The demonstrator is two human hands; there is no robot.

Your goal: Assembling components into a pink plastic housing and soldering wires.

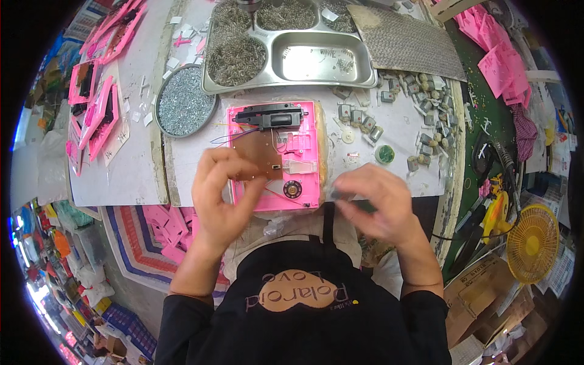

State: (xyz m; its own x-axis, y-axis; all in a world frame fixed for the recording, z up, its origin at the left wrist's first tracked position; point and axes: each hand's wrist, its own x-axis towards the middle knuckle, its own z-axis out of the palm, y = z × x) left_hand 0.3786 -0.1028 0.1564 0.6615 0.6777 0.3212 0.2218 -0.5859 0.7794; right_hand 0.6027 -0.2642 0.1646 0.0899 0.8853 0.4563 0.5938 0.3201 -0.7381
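Note:
A pink plastic case (314, 188) lies open in front of me on a padded support. Inside it are a brown circuit board (263, 148), a black mechanism block (281, 118), a small round speaker (292, 190) and thin wires. My left hand (222, 191) is over the board's lower left corner, its thumb and forefinger pressed together; whatever may be between them is hidden. Just right of the case, my right hand (376, 201) is slightly blurred, fingers closed around a small dark piece (342, 195) whose kind I cannot make out.
A steel compartment tray (277, 82) holds springs at the back. Left of it stands a round dish (159, 109) of small screws. Several small motors (426, 159) and a green spool (384, 154) lie right. Pink casings (100, 121) line the left; a yellow fan (533, 243) stands lower right.

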